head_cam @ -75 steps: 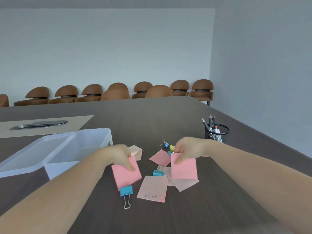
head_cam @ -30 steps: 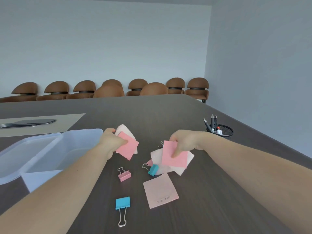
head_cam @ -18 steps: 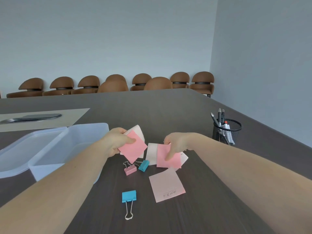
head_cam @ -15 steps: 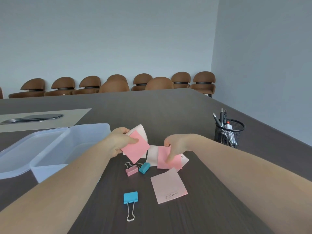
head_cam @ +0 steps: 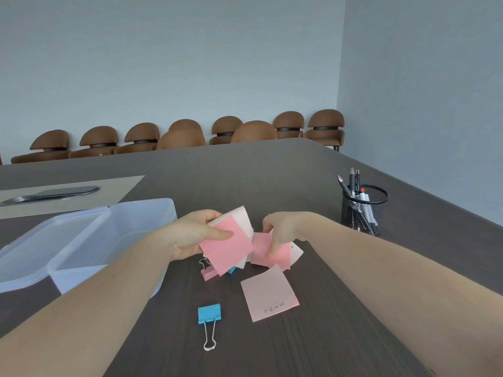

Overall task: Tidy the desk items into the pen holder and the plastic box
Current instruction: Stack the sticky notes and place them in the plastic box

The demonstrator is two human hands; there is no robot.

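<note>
Nearby, both hands (head_cam: 190,235) (head_cam: 283,232) pinch notes (head_cam: 228,248) beside box (head_cam: 114,240).

Dark table (head_cam: 272,170) (box (head_cam: 114,240), clips, notes)

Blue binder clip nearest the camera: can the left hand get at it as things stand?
Probably not straight away. The blue binder clip lies alone on bare table with nothing over it, but the left hand is full, pinching pink notes. It would need to drop those first.

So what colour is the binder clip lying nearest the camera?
Blue binder clip with silver wire handles, head view.
</note>
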